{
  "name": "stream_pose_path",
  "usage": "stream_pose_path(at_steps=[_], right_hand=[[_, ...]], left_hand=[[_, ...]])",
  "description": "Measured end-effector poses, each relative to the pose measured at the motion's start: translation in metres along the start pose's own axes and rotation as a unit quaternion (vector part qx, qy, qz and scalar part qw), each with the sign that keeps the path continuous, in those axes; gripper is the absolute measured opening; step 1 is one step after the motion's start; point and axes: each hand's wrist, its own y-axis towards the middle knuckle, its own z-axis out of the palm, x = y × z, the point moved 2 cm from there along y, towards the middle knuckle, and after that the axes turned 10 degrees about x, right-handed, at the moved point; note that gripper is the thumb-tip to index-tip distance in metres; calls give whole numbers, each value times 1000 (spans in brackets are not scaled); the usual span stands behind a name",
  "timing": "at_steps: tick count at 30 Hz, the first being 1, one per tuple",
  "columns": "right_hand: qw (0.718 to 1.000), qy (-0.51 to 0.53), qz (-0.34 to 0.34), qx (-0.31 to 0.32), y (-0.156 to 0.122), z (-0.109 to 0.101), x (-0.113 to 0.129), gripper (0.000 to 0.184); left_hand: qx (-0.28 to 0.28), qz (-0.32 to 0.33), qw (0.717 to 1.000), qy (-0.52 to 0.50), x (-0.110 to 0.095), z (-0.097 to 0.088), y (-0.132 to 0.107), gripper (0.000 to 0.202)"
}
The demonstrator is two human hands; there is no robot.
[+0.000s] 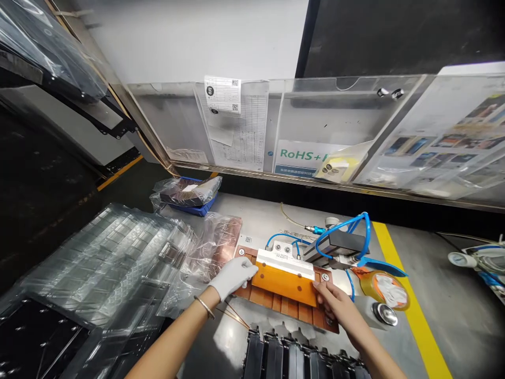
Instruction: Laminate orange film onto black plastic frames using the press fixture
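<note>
A fixture with a brown grooved base (284, 308) and a white block marked JJ-25070 (290, 259) sits on the metal bench. An orange plate (284, 284) with dark round spots lies across its front. My left hand (233, 276), in a white glove, pinches the plate's left end. At the right end, my bare right hand (332, 301) has its thumb on the plate's edge, the other fingers curled partly out of sight. Just below the fixture stands a row of black plastic parts (300, 355), cut off by the frame's lower edge.
Blue air hoses (369, 237) and a dark pneumatic cylinder (335, 245) are behind the fixture. To the right stand a tape roll (386, 289) and a metal-topped bottle (379, 313). Clear plastic trays (114, 263) are stacked left. A blue bin (201, 208) holds bagged parts.
</note>
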Motion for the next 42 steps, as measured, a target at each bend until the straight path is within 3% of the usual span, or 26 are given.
stream_pose_path(at_steps=[15, 23, 26, 29, 31, 33, 36, 38, 40, 42], right_hand=[[999, -32, 21, -2, 8, -5, 7, 44], [981, -187, 26, -51, 9, -19, 18, 47], [964, -253, 19, -84, 3, -33, 26, 49], [953, -285, 15, -101, -15, -45, 29, 52], [953, -287, 10, -92, -33, -47, 25, 52], [959, -274, 10, -69, -53, -45, 16, 52], [969, -243, 14, -30, -76, -37, -3, 53], [974, -226, 13, -15, -86, -28, -16, 54], [979, -206, 5, -7, -93, -20, -26, 57], [984, -179, -5, 0, -100, -14, -36, 59]], left_hand=[[-22, -17, 998, 49, -7, -1, 4, 22], [-41, -33, 995, 81, -4, -5, 6, 29], [-88, -38, 990, 107, -2, -19, -8, 35], [-141, -44, 981, 129, 8, -24, -44, 33], [-133, -55, 981, 134, 23, -9, -76, 30], [-82, -73, 984, 137, 44, 22, -107, 24], [0, -90, 986, 139, 73, 80, -139, 81], [-1, -105, 984, 142, 86, 107, -148, 92], [-31, -123, 979, 160, 95, 116, -150, 82], [-45, -130, 972, 190, 103, 109, -149, 64]])
